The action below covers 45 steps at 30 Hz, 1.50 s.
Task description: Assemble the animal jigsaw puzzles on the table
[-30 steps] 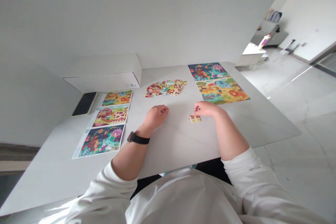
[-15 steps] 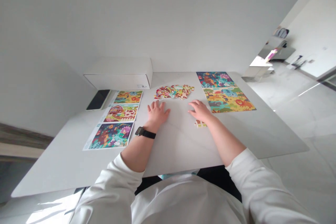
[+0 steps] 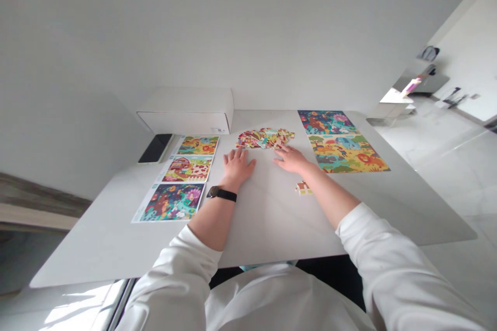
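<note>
My left hand lies flat on the white table, fingers spread, its fingertips at the near edge of a pile of loose puzzle pieces. A black watch sits on that wrist. My right hand is stretched out flat too, fingers touching the right side of the pile. Neither hand holds anything. A small joined cluster of puzzle pieces lies on the table beside my right forearm.
A sheet of three reference pictures lies to the left. Two finished colourful puzzles lie to the right. A white box and a black phone sit at the back left. The table's right edge borders open floor.
Both hands have gone from curled to flat and reached forward to the pile. The right hand has left the small cluster of pieces behind on the table.
</note>
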### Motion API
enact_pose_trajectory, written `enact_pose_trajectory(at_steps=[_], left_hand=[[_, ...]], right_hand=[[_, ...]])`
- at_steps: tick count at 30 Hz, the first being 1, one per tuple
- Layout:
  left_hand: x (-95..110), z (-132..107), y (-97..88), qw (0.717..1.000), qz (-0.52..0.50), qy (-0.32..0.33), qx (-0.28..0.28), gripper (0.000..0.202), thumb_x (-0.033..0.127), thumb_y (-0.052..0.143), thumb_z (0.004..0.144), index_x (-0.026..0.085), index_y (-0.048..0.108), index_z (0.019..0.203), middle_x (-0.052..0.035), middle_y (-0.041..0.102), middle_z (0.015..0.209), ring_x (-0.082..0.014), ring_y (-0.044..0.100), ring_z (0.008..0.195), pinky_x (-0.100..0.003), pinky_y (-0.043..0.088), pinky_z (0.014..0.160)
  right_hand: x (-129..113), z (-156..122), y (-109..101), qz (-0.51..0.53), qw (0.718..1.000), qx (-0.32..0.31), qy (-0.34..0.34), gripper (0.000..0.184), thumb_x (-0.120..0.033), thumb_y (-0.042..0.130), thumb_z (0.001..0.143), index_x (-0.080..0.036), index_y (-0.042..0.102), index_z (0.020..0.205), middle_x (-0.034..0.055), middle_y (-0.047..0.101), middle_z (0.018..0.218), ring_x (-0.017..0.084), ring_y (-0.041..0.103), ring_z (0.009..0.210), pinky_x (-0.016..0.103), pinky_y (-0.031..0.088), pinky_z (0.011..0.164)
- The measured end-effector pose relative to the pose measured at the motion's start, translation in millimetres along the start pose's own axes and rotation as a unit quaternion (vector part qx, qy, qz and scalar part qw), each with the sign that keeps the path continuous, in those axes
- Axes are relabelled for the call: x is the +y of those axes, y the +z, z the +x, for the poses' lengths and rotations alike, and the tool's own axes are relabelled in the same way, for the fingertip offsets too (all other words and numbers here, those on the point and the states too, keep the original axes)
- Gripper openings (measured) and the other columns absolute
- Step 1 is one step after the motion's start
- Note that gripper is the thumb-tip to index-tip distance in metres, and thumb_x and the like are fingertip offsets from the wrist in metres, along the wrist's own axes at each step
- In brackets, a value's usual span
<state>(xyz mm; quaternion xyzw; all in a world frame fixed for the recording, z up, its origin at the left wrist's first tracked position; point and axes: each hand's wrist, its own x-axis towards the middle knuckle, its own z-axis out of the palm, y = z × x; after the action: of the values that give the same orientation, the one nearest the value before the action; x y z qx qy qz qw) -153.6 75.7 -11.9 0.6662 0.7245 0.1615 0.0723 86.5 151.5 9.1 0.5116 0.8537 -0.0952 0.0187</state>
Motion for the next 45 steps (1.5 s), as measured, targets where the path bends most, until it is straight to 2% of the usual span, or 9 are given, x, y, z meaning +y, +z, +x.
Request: enact_pose_trajectory(at_steps=[10,14,17,20,22,25,33,39,45], left_hand=[[-3,6,2.6,1.000,-0.002,-0.011,0.000,0.057,0.050,0.052,0.104,0.026,0.060,0.155,-0.0101,0.042,0.177,-0.0387,0.035,0.163,-0.065,0.022,0.134],[-5,8,2.9,0.998,-0.049,-0.013,0.031,0.052,0.045,0.059,0.101,0.025,0.064,0.149,-0.0137,0.052,0.169,-0.0399,0.041,0.159,-0.065,0.024,0.132],[-3,9,1.0,0.989,-0.114,0.003,0.098,0.037,0.032,0.060,0.099,0.021,0.072,0.132,-0.0160,0.069,0.148,-0.0344,0.059,0.141,-0.051,0.040,0.123],[2,9,-0.2,0.974,-0.186,0.017,0.132,0.023,0.027,0.055,0.100,0.021,0.074,0.110,-0.0112,0.078,0.114,-0.0250,0.071,0.104,-0.036,0.051,0.094],[5,7,0.0,0.971,-0.212,0.001,0.109,0.021,0.031,0.053,0.101,0.022,0.072,0.095,-0.0056,0.074,0.088,-0.0205,0.065,0.080,-0.031,0.045,0.075],[8,5,0.1,0.973,-0.220,-0.020,0.066,0.030,0.038,0.054,0.101,0.022,0.063,0.077,-0.0010,0.061,0.068,-0.0172,0.052,0.067,-0.031,0.033,0.065],[11,3,-5.4,0.979,-0.200,-0.038,0.009,0.033,0.040,0.053,0.102,0.023,0.060,0.074,-0.0013,0.062,0.070,-0.0171,0.051,0.068,-0.031,0.026,0.064],[12,2,-4.6,0.985,-0.165,-0.044,-0.019,0.035,0.044,0.052,0.105,0.024,0.065,0.079,-0.0032,0.069,0.077,-0.0185,0.058,0.073,-0.031,0.026,0.064],[13,2,-6.9,0.986,-0.156,-0.045,-0.025,0.034,0.044,0.051,0.106,0.025,0.069,0.084,-0.0047,0.074,0.083,-0.0192,0.062,0.078,-0.031,0.027,0.064]], right_hand=[[2,14,0,0.011,1.000,0.000,-0.001,0.068,-0.061,0.055,0.107,-0.028,0.051,0.166,0.0102,0.035,0.180,0.037,0.036,0.164,0.051,0.033,0.133],[11,17,-3,0.047,0.998,0.034,-0.017,0.055,-0.052,0.064,0.105,-0.027,0.066,0.153,0.0111,0.049,0.173,0.033,0.048,0.157,0.044,0.040,0.128],[28,20,-12,0.098,0.991,0.091,0.001,0.036,-0.040,0.065,0.105,-0.026,0.078,0.135,0.0100,0.074,0.146,0.028,0.068,0.135,0.038,0.052,0.115],[49,28,-22,0.135,0.980,0.133,0.065,0.027,-0.028,0.064,0.104,-0.027,0.081,0.124,0.0068,0.083,0.123,0.025,0.077,0.115,0.035,0.057,0.103],[62,37,-27,0.136,0.975,0.148,0.095,0.026,-0.022,0.064,0.102,-0.025,0.082,0.122,0.0080,0.084,0.121,0.025,0.078,0.113,0.035,0.057,0.101],[77,57,-31,0.127,0.974,0.144,0.118,0.028,-0.019,0.066,0.101,-0.022,0.081,0.125,0.0113,0.083,0.123,0.025,0.077,0.116,0.035,0.056,0.104],[92,117,-31,0.069,0.987,0.105,0.100,0.041,-0.024,0.069,0.099,-0.021,0.077,0.139,0.0166,0.074,0.143,0.029,0.071,0.130,0.036,0.052,0.111],[106,139,-25,0.097,0.986,0.099,0.091,0.033,-0.030,0.086,0.081,-0.023,0.083,0.113,0.0124,0.081,0.125,0.029,0.075,0.113,0.034,0.055,0.097],[112,127,-24,0.243,0.947,0.186,0.093,0.016,-0.030,0.079,0.078,-0.022,0.071,0.089,0.0072,0.080,0.098,0.024,0.072,0.090,0.036,0.055,0.087]])
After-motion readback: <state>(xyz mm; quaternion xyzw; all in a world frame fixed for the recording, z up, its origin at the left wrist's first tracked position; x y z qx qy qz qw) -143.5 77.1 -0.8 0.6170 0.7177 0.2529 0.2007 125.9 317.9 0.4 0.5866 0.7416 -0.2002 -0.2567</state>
